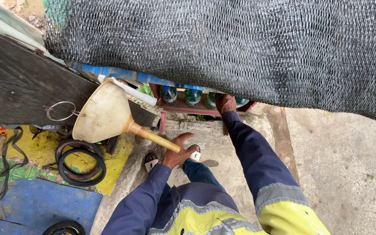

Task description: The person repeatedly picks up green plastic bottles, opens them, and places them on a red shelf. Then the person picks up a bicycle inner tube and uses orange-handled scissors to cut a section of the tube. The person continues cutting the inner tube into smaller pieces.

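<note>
My left hand (177, 152) grips the spout of a large cream plastic funnel (105, 114), holding it tilted with the wide mouth up and to the left. My right hand (225, 104) reaches forward under a black mesh cover (240, 48) to a row of green-tinted bottles (192, 95) on a red rack (183, 109). The fingers are among the bottles; what they grasp is hidden. I wear navy sleeves with yellow and grey bands.
A dark wooden board (18, 87) with a wire ring (60, 111) sits left. Below it lie black rubber tubes (80, 163) on a yellow sheet, straps, and a blue mat (35, 204). Concrete ground (349, 161) spreads right. My sandalled feet stand below the rack.
</note>
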